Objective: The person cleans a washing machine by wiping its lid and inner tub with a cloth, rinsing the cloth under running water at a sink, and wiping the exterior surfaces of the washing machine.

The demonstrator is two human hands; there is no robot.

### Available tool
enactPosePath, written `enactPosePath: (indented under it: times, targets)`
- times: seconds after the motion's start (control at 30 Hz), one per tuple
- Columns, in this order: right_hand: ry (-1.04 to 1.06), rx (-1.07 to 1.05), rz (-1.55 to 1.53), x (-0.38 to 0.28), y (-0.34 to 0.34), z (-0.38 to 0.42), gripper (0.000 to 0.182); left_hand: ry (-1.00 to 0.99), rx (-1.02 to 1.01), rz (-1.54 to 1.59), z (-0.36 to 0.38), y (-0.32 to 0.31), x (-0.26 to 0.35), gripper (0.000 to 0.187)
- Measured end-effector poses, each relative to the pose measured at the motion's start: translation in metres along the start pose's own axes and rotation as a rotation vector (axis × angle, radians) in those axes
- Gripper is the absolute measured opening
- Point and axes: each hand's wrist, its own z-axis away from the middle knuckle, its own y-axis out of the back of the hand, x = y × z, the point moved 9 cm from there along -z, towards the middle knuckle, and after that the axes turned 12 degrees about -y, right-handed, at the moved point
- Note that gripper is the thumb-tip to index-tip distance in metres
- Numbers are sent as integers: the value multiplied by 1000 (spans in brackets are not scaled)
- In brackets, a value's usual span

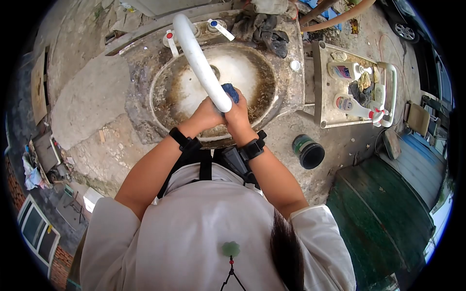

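- The right hand point(237, 115) is curled closed around a crumpled dark blue cloth point(231, 92), which pokes up past the fingers just beside the end of the spout
- The left hand point(206, 116) comes in close against the right one; its fingers are hidden from where I stand, so I cannot tell how far open it is or whether it grips the cloth too
- Both hands, with the cloth, are over the near side of a stained oval sink point(187, 80), and the thick white spout point(200, 63) arches down in front of them
- Behind the sink sit a red-marked tap point(171, 43) and a blue-marked tap point(222, 31)
- Dark crumpled fabric point(274, 41) lies at the back right of the worn surface point(290, 89), with a small white cap point(295, 65) nearer the edge
- To the right, a pale cart point(319, 82) carries a white bottle point(342, 71) and a spray bottle point(350, 105)
- A dark bucket point(310, 154) is on the ground, near the cart
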Motion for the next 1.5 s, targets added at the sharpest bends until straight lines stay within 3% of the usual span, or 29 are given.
enactPosePath:
  times: [0.2, 0.3, 0.4, 0.57, 0.63, 0.67, 0.77, 0.87, 1.03, 1.17, 1.27, 1.33, 1.43, 1.5]
  targets:
    - [-7, 9, 8, 2, 5, -7, 24, -29, 84, -82, -4, -2, -7, 53]
    - [-62, -18, 70, -2, 3, -9, 22, -1, -11, 118, 3, -5, 11, 59]
    - [-71, -98, -1, -7, -1, -6, 20, 177, -61, 365, 14, -4, 10, 56]
    - [85, -311, 187, -3, -7, 0, 34, 282, 87, 797, 26, 11, -13, 47]
    - [186, -163, 211, -4, -2, 3, 37, 362, 127, 882, 27, 9, -6, 46]
    - [237, -90, 222, -6, 1, 5, 39, 321, 149, 858, 21, 9, -4, 46]
    - [-23, -144, -37, 2, -9, 12, 38, 242, 245, 756, 9, 5, 2, 42]
    - [-21, -34, -44, 3, -7, 10, 39, 215, 334, 608, 5, 8, 9, 32]
    - [120, 45, 274, 9, 3, -3, 43, 121, 301, 410, 6, 12, 22, 25]
    - [269, 77, 471, 4, 10, -10, 43, 88, 355, 391, 7, 13, 13, 33]
    - [213, 137, 424, 9, 20, -19, 41, 93, 424, 401, 10, 15, 12, 47]
    - [36, 58, 174, 8, 17, -16, 43, 78, 498, 412, 17, 14, 35, 51]
    - [-63, -139, -42, -10, -4, -3, 47, -54, 333, 669, 11, 9, 40, 70]
    - [-80, -295, 45, -14, -11, -8, 55, 36, 211, 640, 10, 15, 21, 69]
